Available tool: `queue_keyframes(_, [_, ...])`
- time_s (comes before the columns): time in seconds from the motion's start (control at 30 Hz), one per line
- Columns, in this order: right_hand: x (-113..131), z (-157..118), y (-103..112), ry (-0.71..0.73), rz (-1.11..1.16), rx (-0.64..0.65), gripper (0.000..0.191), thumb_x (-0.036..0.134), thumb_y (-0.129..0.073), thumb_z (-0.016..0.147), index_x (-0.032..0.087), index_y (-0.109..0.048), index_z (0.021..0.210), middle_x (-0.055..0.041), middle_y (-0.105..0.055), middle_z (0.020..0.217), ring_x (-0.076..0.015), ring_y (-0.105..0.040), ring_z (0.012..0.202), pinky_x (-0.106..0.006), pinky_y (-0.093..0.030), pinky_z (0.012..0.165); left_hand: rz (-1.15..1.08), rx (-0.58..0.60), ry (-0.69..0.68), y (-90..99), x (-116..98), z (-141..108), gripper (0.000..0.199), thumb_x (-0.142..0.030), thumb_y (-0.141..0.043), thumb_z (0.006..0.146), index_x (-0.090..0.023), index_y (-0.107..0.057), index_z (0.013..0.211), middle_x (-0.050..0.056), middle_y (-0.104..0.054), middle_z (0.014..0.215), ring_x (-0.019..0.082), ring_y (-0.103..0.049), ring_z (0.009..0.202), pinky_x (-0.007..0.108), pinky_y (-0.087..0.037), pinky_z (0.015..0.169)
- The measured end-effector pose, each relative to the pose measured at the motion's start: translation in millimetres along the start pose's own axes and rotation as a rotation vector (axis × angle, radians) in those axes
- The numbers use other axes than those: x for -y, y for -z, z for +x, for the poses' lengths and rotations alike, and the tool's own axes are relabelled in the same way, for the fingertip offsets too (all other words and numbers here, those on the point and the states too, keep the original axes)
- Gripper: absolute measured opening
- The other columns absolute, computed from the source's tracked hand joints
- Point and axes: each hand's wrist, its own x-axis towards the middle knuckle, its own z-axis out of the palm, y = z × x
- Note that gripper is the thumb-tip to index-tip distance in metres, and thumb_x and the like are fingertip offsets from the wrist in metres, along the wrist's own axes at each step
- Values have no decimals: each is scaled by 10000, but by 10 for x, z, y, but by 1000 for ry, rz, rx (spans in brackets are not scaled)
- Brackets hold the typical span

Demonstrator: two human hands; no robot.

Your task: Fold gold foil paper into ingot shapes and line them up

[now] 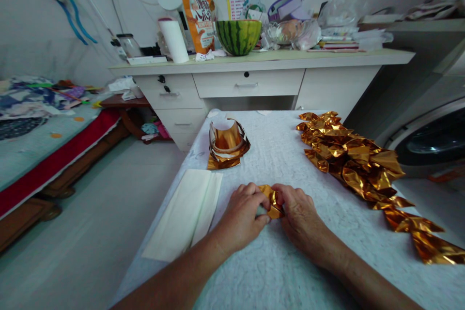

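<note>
Between my two hands, low over the cloth-covered table (269, 147), is a piece of shiny gold foil wrapper (275, 203). My left hand (245, 213) is closed on its left side, where a bit of pale material shows near the fingers. On the right side, my right hand (298, 215) pinches the foil. Whatever lies inside the foil is hidden. Left of my hands lie folded white paper sheets (181, 213). Beyond them sits a curled stack of gold foil sheets (227, 140). A heap of twisted gold foil pieces (352, 160) stretches along the table's right side.
A white desk (250, 65) with drawers stands behind the table, bearing a cut watermelon (239, 36), an orange bag (199, 17) and a paper roll (174, 38). To the left is a bed (69, 126); a front-loading washing machine (432, 121) stands at the right.
</note>
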Motion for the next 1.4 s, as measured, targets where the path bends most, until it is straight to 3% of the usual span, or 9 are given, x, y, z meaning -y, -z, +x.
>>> queue_keyframes(0.2, [70,-16,160,22,75,53,429,-24,-498,600,200,-488,966,-38,-567,935,-216,-494,885,-345,-368,770,8,38,-26,48,1,-23,208,-162,-699,713,-235,-626,894,15,-557,1024,225,-496,1024,374,-398,903])
queue_keyframes(0.43, [93,37,228,107,-19,119,106,125,-591,833,206,-634,886,-64,-588,934,-221,-512,867,-356,-379,753,35,74,-77,145,-27,-20,224,-151,-673,729,-227,-628,935,22,-574,1043,220,-499,1051,364,-398,931])
queue_keyframes(0.63, [128,42,278,164,-95,149,143,179,-561,917,208,-701,913,-74,-624,891,-211,-552,850,-346,-412,755,75,71,-85,155,-39,-18,177,-167,-659,764,-212,-623,931,25,-590,1006,216,-521,1011,354,-412,896])
queue_keyframes(0.87, [171,26,210,201,-211,99,126,109,-614,836,201,-690,875,-49,-655,883,-209,-568,820,-347,-405,738,22,9,-106,145,-47,-6,208,-103,-618,711,-212,-512,852,4,-578,925,194,-538,910,322,-422,799])
queue_keyframes(0.97, [183,19,194,223,-255,69,134,98,-603,837,206,-682,845,-42,-660,850,-210,-572,793,-350,-395,720,-77,-95,-63,184,-40,12,233,-69,-563,714,-216,-480,875,-7,-557,886,168,-541,854,297,-438,782])
queue_keyframes(1.1, [188,5,199,249,-243,58,173,79,-585,850,221,-679,879,-34,-670,885,-205,-587,815,-349,-399,741,-105,-225,-91,227,30,54,290,-13,-429,785,-208,-534,973,19,-567,984,167,-542,973,299,-436,875])
queue_keyframes(1.4, [224,21,235,226,-234,98,109,136,-618,874,217,-688,896,-42,-673,891,-210,-598,810,-355,-420,743,31,-124,-114,149,144,114,143,-70,-532,819,-204,-579,825,11,-606,910,192,-545,934,318,-420,841])
